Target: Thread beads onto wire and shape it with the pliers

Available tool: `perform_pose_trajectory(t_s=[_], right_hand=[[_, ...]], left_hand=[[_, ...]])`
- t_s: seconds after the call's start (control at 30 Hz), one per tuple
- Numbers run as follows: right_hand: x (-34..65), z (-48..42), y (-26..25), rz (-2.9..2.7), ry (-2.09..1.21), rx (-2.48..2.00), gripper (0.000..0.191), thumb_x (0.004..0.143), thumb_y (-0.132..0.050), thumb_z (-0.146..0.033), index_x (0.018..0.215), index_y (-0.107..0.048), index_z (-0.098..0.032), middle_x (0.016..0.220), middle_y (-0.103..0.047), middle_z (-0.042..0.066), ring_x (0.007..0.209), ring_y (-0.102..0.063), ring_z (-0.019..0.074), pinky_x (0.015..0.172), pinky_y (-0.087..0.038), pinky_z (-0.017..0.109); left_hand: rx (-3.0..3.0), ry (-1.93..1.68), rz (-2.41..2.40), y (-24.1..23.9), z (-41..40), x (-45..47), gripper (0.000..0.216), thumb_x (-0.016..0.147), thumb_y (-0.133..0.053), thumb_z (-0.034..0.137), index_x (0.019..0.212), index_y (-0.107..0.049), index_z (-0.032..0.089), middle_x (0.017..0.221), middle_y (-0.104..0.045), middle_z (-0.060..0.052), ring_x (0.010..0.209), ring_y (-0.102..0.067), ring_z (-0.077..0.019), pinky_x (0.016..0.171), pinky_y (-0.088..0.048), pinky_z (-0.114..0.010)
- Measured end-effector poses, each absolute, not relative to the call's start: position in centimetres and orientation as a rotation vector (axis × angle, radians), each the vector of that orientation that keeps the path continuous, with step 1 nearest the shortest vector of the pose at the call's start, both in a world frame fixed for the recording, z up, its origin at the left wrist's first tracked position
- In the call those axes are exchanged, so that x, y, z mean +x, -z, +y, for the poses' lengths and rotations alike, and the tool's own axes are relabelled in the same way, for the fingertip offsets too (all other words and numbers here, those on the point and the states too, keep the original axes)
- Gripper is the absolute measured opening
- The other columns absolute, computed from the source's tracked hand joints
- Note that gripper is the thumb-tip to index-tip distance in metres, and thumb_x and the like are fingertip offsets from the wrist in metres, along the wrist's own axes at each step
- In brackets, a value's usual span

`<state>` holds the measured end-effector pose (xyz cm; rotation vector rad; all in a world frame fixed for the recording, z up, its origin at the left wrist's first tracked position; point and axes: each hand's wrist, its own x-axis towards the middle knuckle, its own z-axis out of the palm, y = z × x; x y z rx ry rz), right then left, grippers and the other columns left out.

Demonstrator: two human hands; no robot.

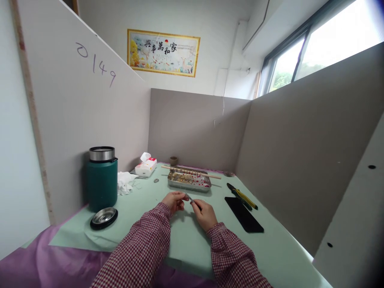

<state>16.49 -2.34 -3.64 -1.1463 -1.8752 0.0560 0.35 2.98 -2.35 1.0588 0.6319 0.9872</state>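
Note:
My left hand [174, 201] is closed, its thumb and fingertips pinched together; whatever they hold is too small to make out. Close beside it, my right hand [205, 215] is wrapped round slim silver tweezers [189, 197], whose tip points up and left at my left fingertips. Both hands are above the green table cover, in front of a metal tray [189, 187]. Small red, white and gold-coloured bits lie in the tray. A thin wooden stick [213, 176] rests across its back, with small pale pieces along it.
Right of my hands lie a black phone-like slab [244, 215] and yellow-and-green pliers [242, 196]. To the left stand a green flask [102, 184], its lid [104, 218], crumpled tissue [125, 182] and a tissue pack [146, 166]. A small brown cup [173, 161] sits behind. Grey partitions [198, 128] enclose the table.

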Motion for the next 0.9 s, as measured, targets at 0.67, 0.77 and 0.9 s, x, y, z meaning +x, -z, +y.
perform_pose_trajectory(t_s=[0.67,0.77,0.9], right_hand=[[16.82,-2.35,3.26,-1.662,-0.283,-1.189,0.034,0.082,-0.041,-0.038,0.084,-0.064,-0.014,0.067,-0.061,0.004,0.062,-0.055,0.0154,0.058,-0.041,0.023],[17.15,-2.03,3.57,-1.593,-0.249,-1.235,0.035,0.082,-0.04,-0.04,0.086,-0.064,-0.015,0.07,-0.062,0.005,0.064,-0.056,0.0163,0.06,-0.043,0.024],[17.47,-1.76,3.83,-1.511,-0.273,-1.286,0.038,0.082,-0.039,-0.042,0.087,-0.065,-0.015,0.065,-0.062,0.005,0.061,-0.057,0.0169,0.057,-0.044,0.025]], left_hand=[[0.974,-1.021,0.642,1.97,2.83,0.21,0.011,0.068,-0.058,0.021,0.066,-0.051,0.011,0.068,-0.059,-0.002,0.04,-0.047,-0.0067,0.04,-0.04,-0.022],[0.961,-1.046,0.609,1.97,2.91,0.08,0.011,0.069,-0.056,0.022,0.066,-0.051,0.012,0.067,-0.059,-0.002,0.04,-0.047,-0.0066,0.041,-0.04,-0.022],[0.991,-1.026,0.574,2.0,2.94,0.08,0.012,0.068,-0.056,0.022,0.066,-0.051,0.012,0.067,-0.06,-0.003,0.04,-0.048,-0.0073,0.041,-0.04,-0.023]])
